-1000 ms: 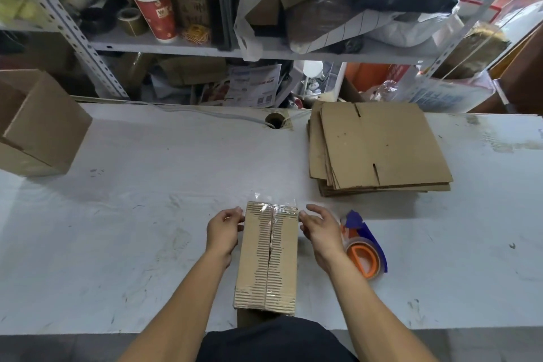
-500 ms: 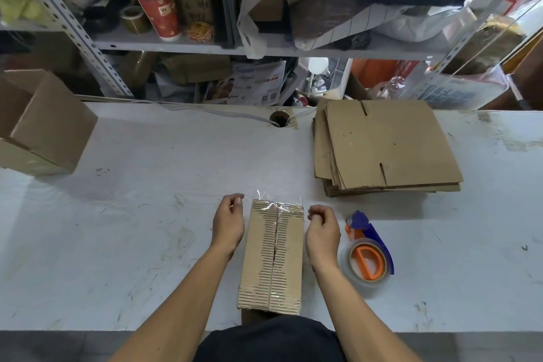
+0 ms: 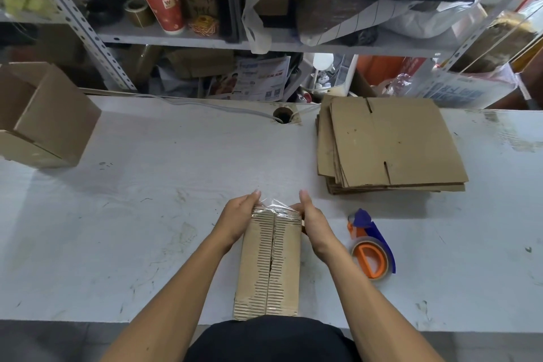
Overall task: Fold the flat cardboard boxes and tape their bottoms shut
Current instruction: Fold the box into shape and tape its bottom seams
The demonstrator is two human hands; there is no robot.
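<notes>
A folded cardboard box (image 3: 270, 267) stands bottom-up at the table's near edge, clear tape running along its centre seam. A loose tape end sticks up at the box's far edge. My left hand (image 3: 239, 217) holds the box's far left corner with fingers wrapped over the far side. My right hand (image 3: 313, 220) holds the far right corner the same way, thumb up. An orange and blue tape dispenser (image 3: 371, 250) lies on the table just right of my right wrist. A stack of flat cardboard boxes (image 3: 390, 144) lies at the back right.
An assembled cardboard box (image 3: 44, 117) lies on its side at the far left of the white table (image 3: 161, 185). A cable hole (image 3: 282, 116) sits near the back edge. Cluttered metal shelves (image 3: 205, 41) stand behind the table.
Both hands have moved forward from the box's sides to its far corners and now wrap over the far edge where the tape end sticks up.
</notes>
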